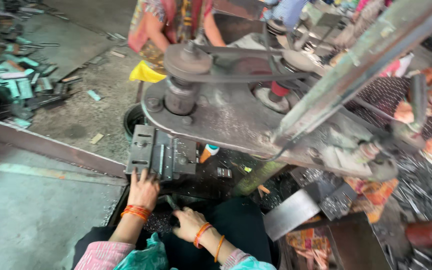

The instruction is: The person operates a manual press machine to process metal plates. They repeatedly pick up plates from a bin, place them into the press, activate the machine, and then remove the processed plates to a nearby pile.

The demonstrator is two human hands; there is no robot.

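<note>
Overhead, a belt-driven press [236, 107] fills the view above a grey metal fixture block [161, 157]. Left hand [143, 189] touches the block's lower edge, fingers spread. Right hand [188, 224] pinches a small dark metal piece [171, 202].

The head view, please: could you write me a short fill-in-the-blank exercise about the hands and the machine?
1. The left hand touches the grey metal ____ under the machine plate.
2. Both wrists wear ____ bangles.
3. The right hand lies ____ the left hand in the picture.
4. A belt runs around the round ____ on the plate.

Missing words: block; orange; below; pulley
</note>
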